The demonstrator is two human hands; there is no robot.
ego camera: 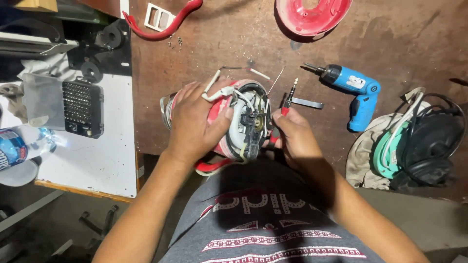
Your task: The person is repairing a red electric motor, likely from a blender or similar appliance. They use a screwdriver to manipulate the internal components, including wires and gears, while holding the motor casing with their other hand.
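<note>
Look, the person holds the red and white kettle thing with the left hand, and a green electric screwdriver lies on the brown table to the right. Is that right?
Almost. The electric screwdriver is blue, not green, as the head view shows. The rest holds: the left hand holds the red and white appliance, and the screwdriver lies on the brown table to the right.

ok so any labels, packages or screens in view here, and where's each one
Water bottle: far left edge on the white board, clear plastic with a blue wrap label.
Cordless screwdriver: right of the hands on the brown table, blue, with a small pale sticker.
No screens.
</note>
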